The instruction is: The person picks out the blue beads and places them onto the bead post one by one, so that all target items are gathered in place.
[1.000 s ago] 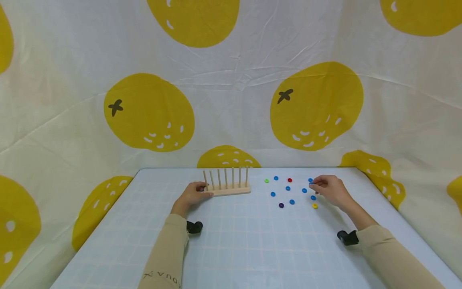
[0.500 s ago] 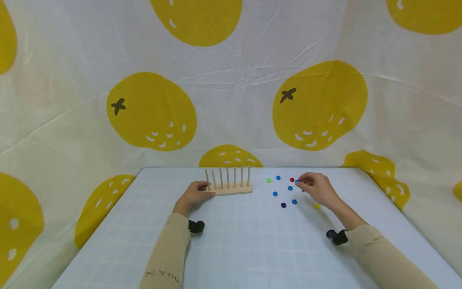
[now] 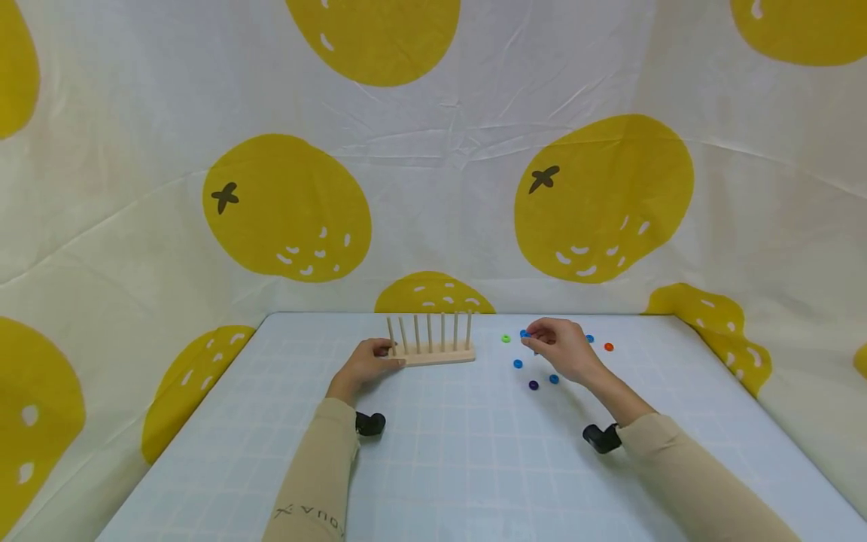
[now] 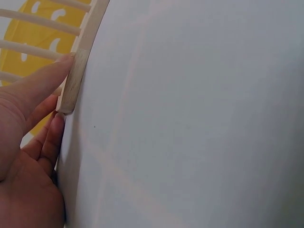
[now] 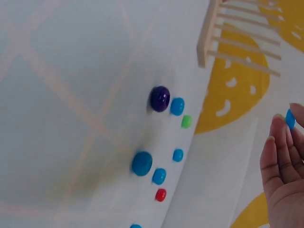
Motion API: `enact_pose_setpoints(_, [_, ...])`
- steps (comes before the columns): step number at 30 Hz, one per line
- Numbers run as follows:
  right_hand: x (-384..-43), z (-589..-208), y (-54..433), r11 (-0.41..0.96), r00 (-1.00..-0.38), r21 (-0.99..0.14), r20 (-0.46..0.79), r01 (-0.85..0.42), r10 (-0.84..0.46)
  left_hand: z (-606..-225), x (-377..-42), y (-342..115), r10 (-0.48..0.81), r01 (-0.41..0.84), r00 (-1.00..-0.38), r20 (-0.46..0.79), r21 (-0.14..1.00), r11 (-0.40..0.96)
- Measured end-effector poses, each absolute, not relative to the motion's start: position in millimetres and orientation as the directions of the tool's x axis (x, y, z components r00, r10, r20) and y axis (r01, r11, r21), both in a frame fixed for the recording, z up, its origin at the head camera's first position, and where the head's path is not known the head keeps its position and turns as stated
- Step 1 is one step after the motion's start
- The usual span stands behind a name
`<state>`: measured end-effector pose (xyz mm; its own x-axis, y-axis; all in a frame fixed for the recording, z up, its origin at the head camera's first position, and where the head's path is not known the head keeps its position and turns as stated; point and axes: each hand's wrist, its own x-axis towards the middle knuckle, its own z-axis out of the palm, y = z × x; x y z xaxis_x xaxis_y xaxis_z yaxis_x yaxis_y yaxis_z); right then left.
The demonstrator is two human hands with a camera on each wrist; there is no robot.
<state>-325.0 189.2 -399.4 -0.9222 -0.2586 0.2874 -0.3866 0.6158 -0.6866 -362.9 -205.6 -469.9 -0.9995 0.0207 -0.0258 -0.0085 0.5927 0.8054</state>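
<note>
Backdrop: a white cloth printed with large yellow fruit (image 3: 440,203). Before it, a white, faintly checked table (image 3: 433,459). On its far part stands a pale wooden peg rack (image 3: 440,357), a long narrow base with seven slim upright pegs; no ring is seen on any. Judged light and rigid, the pegs its weaker members; the base is the sound place to take hold.

Left hand (image 3: 366,365) grips the rack's left end, thumb on the front face, fingers behind. Right hand (image 3: 567,350), above the loose rings, pinches a small glossy blue ring (image 5: 290,119) between thumb and fingertips. This ring is judged very light, hard and rather slippery; best held by its rim, hole unobstructed.

Loose to the rack's right: a dark purple ring (image 3: 533,385), blue rings (image 3: 554,379), a bright green ring (image 3: 505,339), an orange ring (image 3: 609,347) and a red ring (image 5: 160,194).

Not verifiable: the held ring's hole. The right hand hides the red ring from the head view; the right wrist view cuts off one blue ring at its lower edge.
</note>
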Motion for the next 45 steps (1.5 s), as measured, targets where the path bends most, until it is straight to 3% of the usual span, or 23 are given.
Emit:
enact_pose_setpoints(17, [-328.9, -398.0, 127.5, 0.518, -0.878, -0.712, 0.337, -0.473, -0.338, -468.1, -358.4, -204.6, 0.019, -0.013, -0.999, -0.03, 0.818, 0.575])
enact_pose_setpoints(45, [-343.0, -395.8, 51.9, 0.439, -0.78, -0.657, 0.416, -0.613, -0.467, -466.7, -361.2, -204.0, 0.031, 0.006, -0.999, -0.015, 0.814, 0.581])
